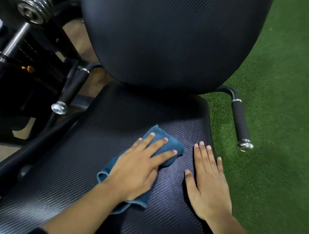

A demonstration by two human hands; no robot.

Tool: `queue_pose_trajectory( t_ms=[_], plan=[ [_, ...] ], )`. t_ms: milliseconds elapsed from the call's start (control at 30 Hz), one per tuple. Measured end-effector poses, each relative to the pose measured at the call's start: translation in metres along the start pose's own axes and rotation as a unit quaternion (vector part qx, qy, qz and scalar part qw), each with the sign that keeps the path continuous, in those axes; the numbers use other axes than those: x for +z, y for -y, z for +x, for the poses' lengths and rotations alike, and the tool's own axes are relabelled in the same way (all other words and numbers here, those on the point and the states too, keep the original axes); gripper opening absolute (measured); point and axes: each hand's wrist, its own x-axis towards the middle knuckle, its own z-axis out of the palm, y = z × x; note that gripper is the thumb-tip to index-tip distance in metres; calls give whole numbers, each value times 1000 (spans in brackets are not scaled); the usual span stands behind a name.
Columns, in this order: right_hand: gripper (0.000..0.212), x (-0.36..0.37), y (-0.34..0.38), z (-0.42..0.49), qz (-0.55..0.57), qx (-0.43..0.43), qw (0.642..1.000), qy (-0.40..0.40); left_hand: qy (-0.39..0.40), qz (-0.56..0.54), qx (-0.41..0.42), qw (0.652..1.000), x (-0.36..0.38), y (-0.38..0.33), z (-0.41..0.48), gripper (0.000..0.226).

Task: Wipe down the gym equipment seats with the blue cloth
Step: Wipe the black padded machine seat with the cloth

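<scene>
Two black textured pads, a seat [154,226] and an upright backrest [168,29], are shown on a gym machine that is flanked by foam-covered handles, one on the left [74,87] and one on the right [240,123]. Green artificial turf [294,77] is seen to the right of the machine, and chrome weight plates [34,6] on a dark frame are seen to the left. Both arms are extended forward and down over the seat. The left hand [136,170] is laid palm down on the blue cloth [167,144], which is bunched on the middle of the seat; its fingers are held straight and slightly spread, and the cloth is pressed under them rather than gripped. The right hand [207,187] is laid flat on the bare seat just beside the cloth, near the seat's right edge, with its fingers straight and close together and the thumb set apart.
</scene>
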Motion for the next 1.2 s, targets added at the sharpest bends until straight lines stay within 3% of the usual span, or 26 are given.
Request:
queue_pose_trajectory(
  t_ms=[267,400,500,633,800,1033,1200],
  plan=[
    [72,0,2,2,10,7,1000,-3,-37,22,-185,982,2,25,102,54],
    [75,-1,2,3,13,27,1000,0,-31,34,-125,991,7,7,132,54],
    [82,-1,1,0,11,91,996,1,-13,42,-38,998,11,-11,128,54],
    [88,-4,-4,-16,14,181,983,27,23,21,40,999,12,-31,97,55],
    [91,-8,-1,-47,25,201,979,36,56,-25,95,994,11,-52,32,56],
    [88,-10,-1,-64,25,190,981,29,50,-40,115,991,1,-42,-26,55],
    [87,-12,-1,-79,29,182,983,15,-25,-23,-17,999,0,-9,5,57]
  ],
)
